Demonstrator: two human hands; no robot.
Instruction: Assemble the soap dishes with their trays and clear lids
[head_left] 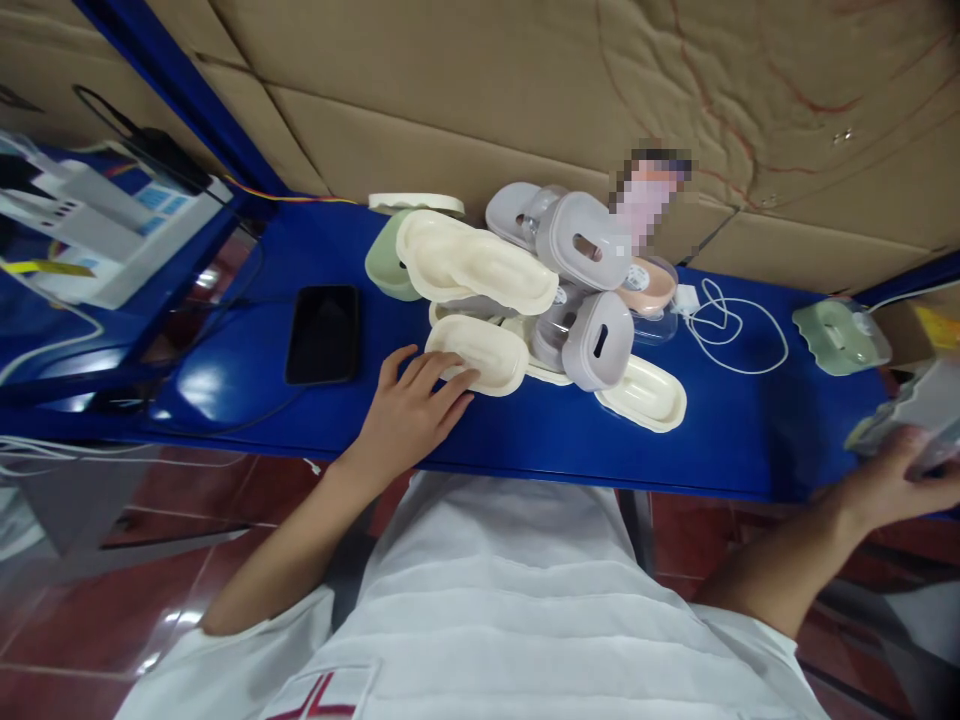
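Observation:
My left hand (pixel 411 412) lies at the near left edge of a cream oval tray (pixel 491 352), fingers apart, with fingertips over its rim. The thumb is near the tray's lower edge. My right hand (pixel 896 480), smeared by motion, is closed around a pale grey, partly clear container (pixel 926 405) at the far right. Beside the left hand lies a pile: a long cream wavy tray (pixel 480 262), lilac-grey slotted oval covers (pixel 585 240), another slotted cover (pixel 598 342), and a cream dish (pixel 649 393). A green piece (pixel 391 256) shows behind the wavy tray.
A black phone (pixel 323 334) lies left on the blue table (pixel 720 440). A white cable (pixel 739 330) and a green soap-dish-like container (pixel 841 338) are at the right. A peach container (pixel 651 287) stands behind the pile. Cardboard (pixel 450 100) lines the back; a power strip (pixel 142 245) is left.

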